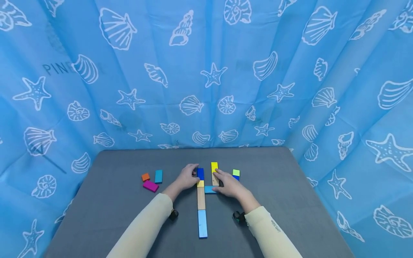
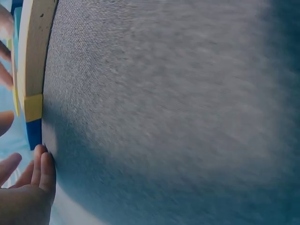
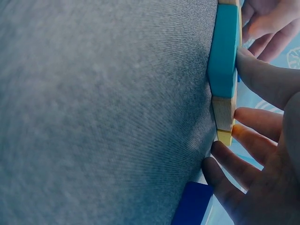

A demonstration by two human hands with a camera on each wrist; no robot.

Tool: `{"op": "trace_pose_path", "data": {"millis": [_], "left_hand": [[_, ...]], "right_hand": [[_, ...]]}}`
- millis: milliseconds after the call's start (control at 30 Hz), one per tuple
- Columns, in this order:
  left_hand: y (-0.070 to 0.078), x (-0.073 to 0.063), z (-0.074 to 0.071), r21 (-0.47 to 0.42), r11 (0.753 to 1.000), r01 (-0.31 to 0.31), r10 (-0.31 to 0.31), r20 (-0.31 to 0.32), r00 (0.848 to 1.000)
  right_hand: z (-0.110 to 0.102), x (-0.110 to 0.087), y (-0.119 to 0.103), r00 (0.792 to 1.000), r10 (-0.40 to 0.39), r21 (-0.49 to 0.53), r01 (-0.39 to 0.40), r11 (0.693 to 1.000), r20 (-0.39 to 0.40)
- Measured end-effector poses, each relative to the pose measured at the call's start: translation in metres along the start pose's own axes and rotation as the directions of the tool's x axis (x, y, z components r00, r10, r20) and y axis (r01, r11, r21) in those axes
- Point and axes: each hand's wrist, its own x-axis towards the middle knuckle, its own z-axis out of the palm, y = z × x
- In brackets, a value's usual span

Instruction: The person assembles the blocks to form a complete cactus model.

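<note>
A column of flat blocks runs toward me: a dark blue block (image 1: 200,173) at the far end, a small yellow block (image 1: 200,184), a wooden block (image 1: 201,199) and a light blue block (image 1: 202,224). My left hand (image 1: 186,178) is beside the dark blue block, its loosely bent fingers near the far end and its thumb by the yellow one. To the right, a bright blue crossbar block (image 1: 209,189) meets the column. My right hand (image 1: 230,184) touches it with the thumb; its spread fingers rest along a second wooden block (image 1: 215,180) and a longer yellow block (image 1: 214,166).
Right of my right hand lie a lime block (image 1: 236,172) and a blue block (image 3: 192,204). On the left are an orange block (image 1: 145,177), a magenta block (image 1: 150,186) and a teal block (image 1: 158,176). A shell-patterned curtain (image 1: 206,100) surrounds the grey table (image 1: 109,215).
</note>
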Motion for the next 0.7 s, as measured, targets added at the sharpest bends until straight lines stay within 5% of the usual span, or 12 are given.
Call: {"op": "trace_pose_path", "data": {"millis": [467,700], "left_hand": [[-0.03,-0.041,-0.034,-0.073,0.995,-0.062,0.049,-0.168,0.985],[-0.042,-0.058,-0.054,-0.147,0.984,-0.099,0.069,-0.198,0.978]], "right_hand": [[0.0,-0.001,0.003,1.0,-0.022,0.003,0.022,1.0,-0.011],[0.0,-0.002,0.001,1.0,-0.028,0.014,0.028,1.0,-0.009]]}}
